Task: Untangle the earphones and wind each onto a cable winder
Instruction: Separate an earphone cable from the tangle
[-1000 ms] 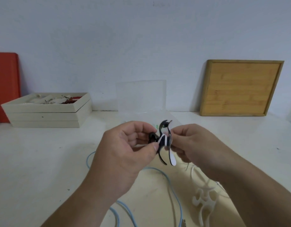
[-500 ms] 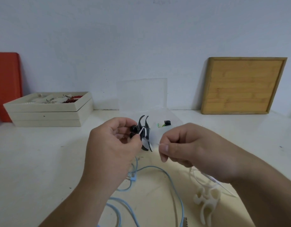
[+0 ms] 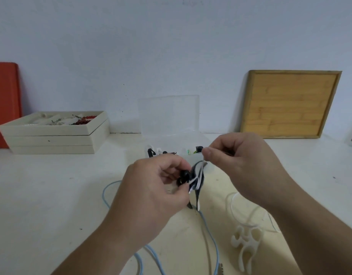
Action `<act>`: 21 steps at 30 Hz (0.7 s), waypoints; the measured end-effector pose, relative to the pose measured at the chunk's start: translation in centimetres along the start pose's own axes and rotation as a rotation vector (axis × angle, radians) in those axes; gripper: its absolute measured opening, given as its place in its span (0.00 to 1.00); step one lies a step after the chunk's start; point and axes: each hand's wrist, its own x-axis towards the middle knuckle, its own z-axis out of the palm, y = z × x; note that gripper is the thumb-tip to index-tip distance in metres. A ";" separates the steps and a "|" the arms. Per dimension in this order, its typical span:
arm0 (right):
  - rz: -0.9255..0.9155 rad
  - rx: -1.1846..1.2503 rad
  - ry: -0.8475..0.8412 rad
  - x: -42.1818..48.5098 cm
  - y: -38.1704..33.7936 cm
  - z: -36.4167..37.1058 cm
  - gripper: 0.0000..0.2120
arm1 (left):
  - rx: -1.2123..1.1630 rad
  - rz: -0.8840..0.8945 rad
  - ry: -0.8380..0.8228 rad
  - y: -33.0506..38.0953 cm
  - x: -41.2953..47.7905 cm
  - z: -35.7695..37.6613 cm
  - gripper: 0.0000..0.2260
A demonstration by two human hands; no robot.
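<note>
Above the middle of the desk [image 3: 42,195], the left hand [image 3: 151,191] pinches a small black winder [image 3: 198,187] with black earbuds [image 3: 184,176]. The right hand [image 3: 238,161], at 1 o'clock from it, pinches the thin white cable [image 3: 200,171]. The cable looks light, limp and slippery, so it probably needs steady tension, held close to the winder. A blue cable [image 3: 208,231] trails at 6 o'clock and a white winder [image 3: 246,243] lies at 5; both could snag. An open clear box [image 3: 169,116] stands at 12.
</note>
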 end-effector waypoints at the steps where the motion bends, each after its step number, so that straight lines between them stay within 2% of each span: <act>1: -0.012 -0.044 0.030 0.0 -0.1 0.1 0.13 | -0.008 0.004 -0.016 0.1 0.0 0.1 0.13; 4: 0.006 0.015 0.085 0.0 0.0 0.1 0.13 | -0.106 -0.002 -0.012 0.3 0.0 0.2 0.13; 7: 0.100 0.150 0.066 0.1 0.5 0.0 0.15 | -0.242 -0.006 0.023 0.4 0.2 0.2 0.13; 9: 0.179 0.155 -0.048 0.1 0.8 0.3 0.16 | -0.303 -0.012 0.026 0.5 0.1 0.2 0.12; 11: 0.232 0.106 -0.248 0.0 1.0 1.0 0.16 | -0.329 -0.021 0.063 0.6 0.0 0.2 0.09; 15: 0.195 0.010 -0.617 -0.8 0.6 1.8 0.18 | -0.267 -0.062 0.246 0.2 0.3 -0.2 0.11; 17: 0.161 0.038 -0.680 -0.9 0.5 1.8 0.18 | -0.224 -0.091 0.318 -0.2 0.7 -0.6 0.11; 21: 0.138 0.209 -0.638 -0.7 0.5 1.0 0.18 | -0.135 -0.147 0.388 -1.0 1.0 -0.9 0.08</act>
